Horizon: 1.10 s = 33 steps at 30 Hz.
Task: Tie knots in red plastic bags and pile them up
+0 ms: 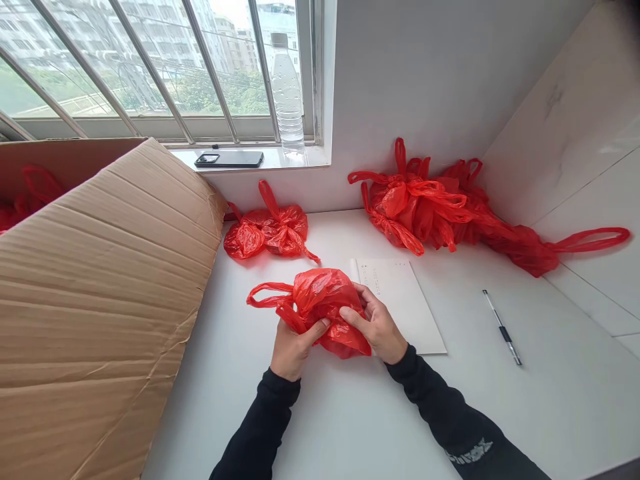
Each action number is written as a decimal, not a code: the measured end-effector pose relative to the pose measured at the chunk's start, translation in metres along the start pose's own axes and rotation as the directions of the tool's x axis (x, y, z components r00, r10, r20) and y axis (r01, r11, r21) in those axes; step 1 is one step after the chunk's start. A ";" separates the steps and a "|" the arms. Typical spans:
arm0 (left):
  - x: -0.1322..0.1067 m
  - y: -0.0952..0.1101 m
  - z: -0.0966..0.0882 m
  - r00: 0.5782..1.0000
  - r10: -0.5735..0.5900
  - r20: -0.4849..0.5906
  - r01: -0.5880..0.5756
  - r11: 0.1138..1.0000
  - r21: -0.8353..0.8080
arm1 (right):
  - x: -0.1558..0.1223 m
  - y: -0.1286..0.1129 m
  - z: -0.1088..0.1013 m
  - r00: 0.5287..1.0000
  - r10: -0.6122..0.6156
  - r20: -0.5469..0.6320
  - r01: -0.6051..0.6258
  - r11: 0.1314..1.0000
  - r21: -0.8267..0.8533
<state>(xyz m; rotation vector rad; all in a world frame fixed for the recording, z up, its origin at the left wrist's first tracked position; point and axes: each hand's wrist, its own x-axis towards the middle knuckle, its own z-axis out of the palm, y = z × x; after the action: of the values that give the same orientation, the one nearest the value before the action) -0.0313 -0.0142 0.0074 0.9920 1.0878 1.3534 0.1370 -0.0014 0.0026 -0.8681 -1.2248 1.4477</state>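
A crumpled red plastic bag (pixel 320 297) sits in both my hands just above the white table (pixel 350 413). My left hand (pixel 293 347) grips its lower left side, fingers curled into the plastic. My right hand (pixel 377 327) is wrapped round its right side, thumb pressed on the front. One looped handle of the bag sticks out to the left. Under the bag's right edge lies a white sheet of paper (pixel 405 300).
A tied red bag (pixel 267 233) lies behind, and a heap of red bags (pixel 440 207) fills the back right corner. A big cardboard box (pixel 100 300) stands at the left. A pen (pixel 503 327) lies at the right. On the windowsill are a phone (pixel 230 159) and a water bottle (pixel 289 93).
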 end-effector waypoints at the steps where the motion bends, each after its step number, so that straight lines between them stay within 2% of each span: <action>1: 0.001 -0.001 -0.001 0.999 -0.009 -0.041 0.007 0.999 -0.040 | 0.000 0.000 0.000 0.999 0.013 0.031 -0.013 1.000 -0.006; 3: 0.004 -0.003 -0.003 0.995 -0.035 -0.094 0.023 0.991 -0.131 | 0.000 0.000 0.001 0.996 0.029 0.083 -0.026 0.999 -0.039; 6: 0.005 -0.004 -0.006 0.995 -0.052 -0.081 0.035 0.980 -0.195 | -0.001 0.002 0.002 0.995 -0.002 0.098 0.012 0.995 -0.095; 10: 0.004 -0.005 -0.007 0.999 -0.033 0.043 0.036 0.997 -0.063 | 0.000 0.003 0.001 0.996 -0.063 0.069 0.067 0.996 -0.061; 13: 0.003 -0.007 -0.007 0.995 0.010 0.102 -0.016 0.998 0.053 | 0.001 0.003 -0.001 0.995 -0.078 0.067 0.080 0.997 -0.019; 15: 0.003 -0.008 -0.006 0.996 0.049 0.075 -0.055 0.996 0.072 | 0.001 0.004 -0.001 0.993 -0.086 0.080 0.086 0.996 -0.003; 18: 0.003 -0.008 -0.004 0.995 0.091 -0.037 -0.090 0.995 0.031 | 0.000 0.005 0.001 0.993 -0.073 0.088 0.074 0.997 0.002; 22: 0.002 -0.006 -0.002 0.990 0.044 -0.135 -0.054 0.996 -0.070 | -0.002 0.007 0.004 0.999 -0.005 0.032 0.007 0.998 -0.063; 26: 0.002 -0.006 -0.004 0.995 0.053 -0.089 -0.056 0.998 -0.028 | -0.002 0.008 0.004 1.000 0.002 0.014 -0.001 0.997 -0.073; 31: 0.004 -0.009 -0.010 0.996 0.032 0.080 -0.037 0.997 0.062 | 0.000 0.005 0.002 0.999 -0.027 0.032 0.028 0.999 -0.031; 33: 0.005 -0.010 -0.011 0.997 0.036 0.063 -0.038 0.999 0.022 | 0.000 0.004 0.002 0.999 -0.022 0.045 0.023 1.000 -0.015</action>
<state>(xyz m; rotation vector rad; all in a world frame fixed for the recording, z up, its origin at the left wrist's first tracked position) -0.0402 -0.0103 -0.0051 1.0697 1.0451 1.3334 0.1344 -0.0016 -0.0007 -0.8335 -1.2770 1.4481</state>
